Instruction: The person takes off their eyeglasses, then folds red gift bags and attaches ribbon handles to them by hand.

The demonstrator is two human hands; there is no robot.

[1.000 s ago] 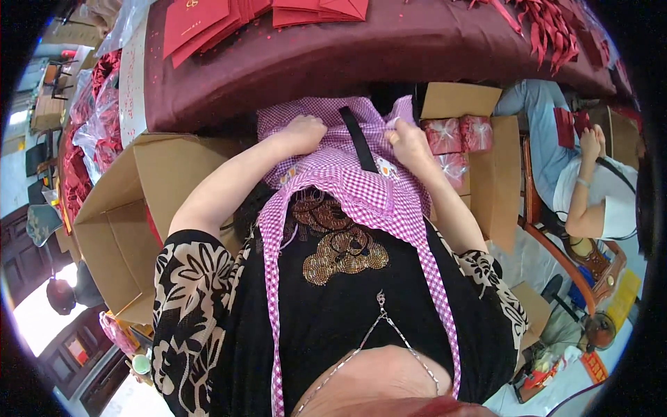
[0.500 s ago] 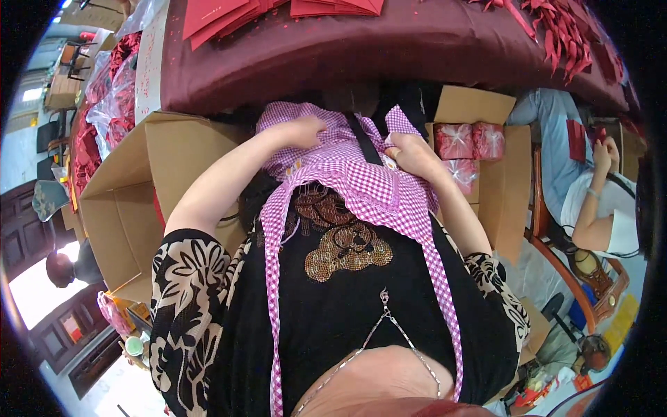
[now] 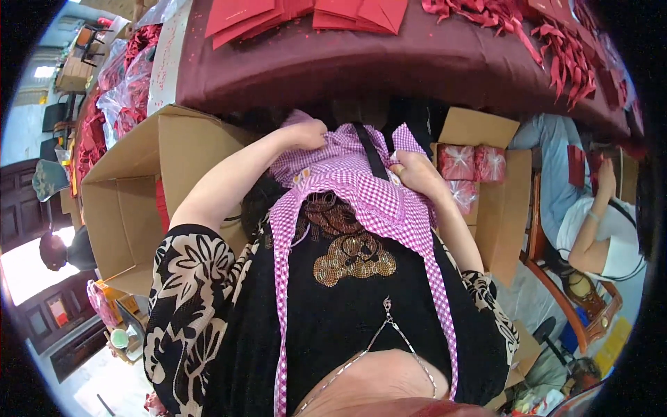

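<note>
I wear a purple-and-white checked apron, its straps running over my black top. My left hand is closed on the apron's cloth at the far left, where it bunches up. On the other side, my right hand pinches the cloth near a raised, pointed corner. Between the hands a black strap lies across the checked fabric. Fingertips of both hands are partly hidden by folds.
Ahead is a table with a dark red cloth, bearing red envelopes and red ribbons. An open cardboard box stands left; another at right holds wrapped red packs. A co-worker's hand is far right.
My left hand has shifted toward the far edge of the apron's cloth, pulling it into a different bunch. My right hand keeps its hold. The whole view has tilted slightly; the co-worker's hand has moved.
</note>
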